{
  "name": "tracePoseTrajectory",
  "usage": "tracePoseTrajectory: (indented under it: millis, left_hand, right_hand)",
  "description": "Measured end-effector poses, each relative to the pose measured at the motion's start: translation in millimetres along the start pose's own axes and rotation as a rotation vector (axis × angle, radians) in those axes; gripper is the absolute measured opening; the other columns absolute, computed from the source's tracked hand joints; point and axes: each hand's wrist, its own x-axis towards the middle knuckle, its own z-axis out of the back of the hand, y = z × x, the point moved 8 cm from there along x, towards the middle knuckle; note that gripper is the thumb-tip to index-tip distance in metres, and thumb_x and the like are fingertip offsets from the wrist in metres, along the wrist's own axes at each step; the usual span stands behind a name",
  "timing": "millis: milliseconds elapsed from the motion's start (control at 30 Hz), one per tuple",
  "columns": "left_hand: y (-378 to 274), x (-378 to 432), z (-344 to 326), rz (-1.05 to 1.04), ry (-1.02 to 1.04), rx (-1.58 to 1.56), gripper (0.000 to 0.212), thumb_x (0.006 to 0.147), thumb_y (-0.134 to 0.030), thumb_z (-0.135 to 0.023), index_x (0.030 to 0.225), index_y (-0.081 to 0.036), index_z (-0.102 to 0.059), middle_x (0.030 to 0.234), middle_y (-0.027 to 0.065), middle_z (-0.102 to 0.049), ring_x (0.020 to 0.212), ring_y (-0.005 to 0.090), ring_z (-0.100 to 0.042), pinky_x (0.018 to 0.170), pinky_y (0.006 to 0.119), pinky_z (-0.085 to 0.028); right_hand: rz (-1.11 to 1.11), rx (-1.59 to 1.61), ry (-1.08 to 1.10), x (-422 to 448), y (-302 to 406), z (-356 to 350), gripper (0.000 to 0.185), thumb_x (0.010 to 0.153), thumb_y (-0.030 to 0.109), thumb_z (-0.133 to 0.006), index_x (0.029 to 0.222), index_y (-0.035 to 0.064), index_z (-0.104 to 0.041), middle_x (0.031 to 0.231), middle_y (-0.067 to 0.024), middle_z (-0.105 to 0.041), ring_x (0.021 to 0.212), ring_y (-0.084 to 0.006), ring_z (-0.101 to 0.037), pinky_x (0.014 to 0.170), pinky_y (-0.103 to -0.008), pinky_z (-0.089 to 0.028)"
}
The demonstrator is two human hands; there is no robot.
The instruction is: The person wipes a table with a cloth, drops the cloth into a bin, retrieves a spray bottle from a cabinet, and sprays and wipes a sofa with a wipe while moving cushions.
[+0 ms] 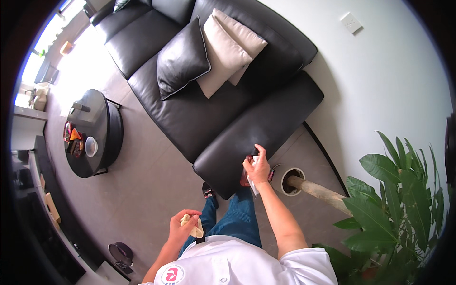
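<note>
My right hand (pixel 259 171) grips a spray bottle (pixel 245 175) of reddish liquid, a finger on its black spray head. A white cloth or tissue (pixel 253 186) is pressed between that hand and the bottle. Just beyond the nozzle, a pale misty patch shows on the black leather armrest (pixel 228 149) of the sofa. Near my waist, my left hand (pixel 183 226) is closed around a crumpled cream-coloured cloth (pixel 196 229). What the cloth is exactly cannot be made out.
A black cushion (pixel 183 58) and pale cushions (pixel 224 53) lie on the sofa (pixel 171 107). To the right, a potted plant (pixel 292 192) leans out with broad leaves. At left stands a round coffee table (pixel 89 114) holding snacks and a bowl (pixel 91 146).
</note>
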Motion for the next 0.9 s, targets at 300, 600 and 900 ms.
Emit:
tracePoseTrajectory:
  millis: [300,600,900]
  left_hand:
    - [33,5,26,0.028,-0.084,0.079,0.013,0.091,-0.011,-0.068,0.098,0.000,-0.069,0.072,-0.0006,-0.061,0.064,0.0057,-0.056,0.057,0.021,-0.045]
    - [34,-2,32,0.035,-0.061,0.172,0.012,0.090,-0.010,-0.066,0.097,-0.001,-0.069,0.070,-0.0007,-0.060,0.063,0.0065,-0.056,0.058,0.022,-0.044]
    - [22,-5,40,-0.045,-0.102,0.224,0.011,0.089,-0.010,-0.068,0.096,-0.001,-0.070,0.070,-0.0001,-0.062,0.061,0.0064,-0.057,0.055,0.021,-0.045]
  right_hand:
    - [-0.075,0.020,0.351,-107,-6,-86,0.058,0.077,0.024,-0.068,0.131,0.0169,-0.047,0.114,-0.0170,-0.064,0.092,-0.0378,-0.066,0.077,-0.0435,-0.056]
    - [-0.165,0.012,-0.225,-63,-100,18,0.068,0.078,0.029,-0.068,0.138,0.0138,-0.040,0.119,-0.0143,-0.063,0.095,-0.0382,-0.065,0.079,-0.0461,-0.052]
    - [-0.197,-0.037,-0.829,110,-85,208,0.060,0.079,0.030,-0.067,0.131,0.0160,-0.039,0.103,-0.0198,-0.066,0.088,-0.0419,-0.065,0.075,-0.0491,-0.050]
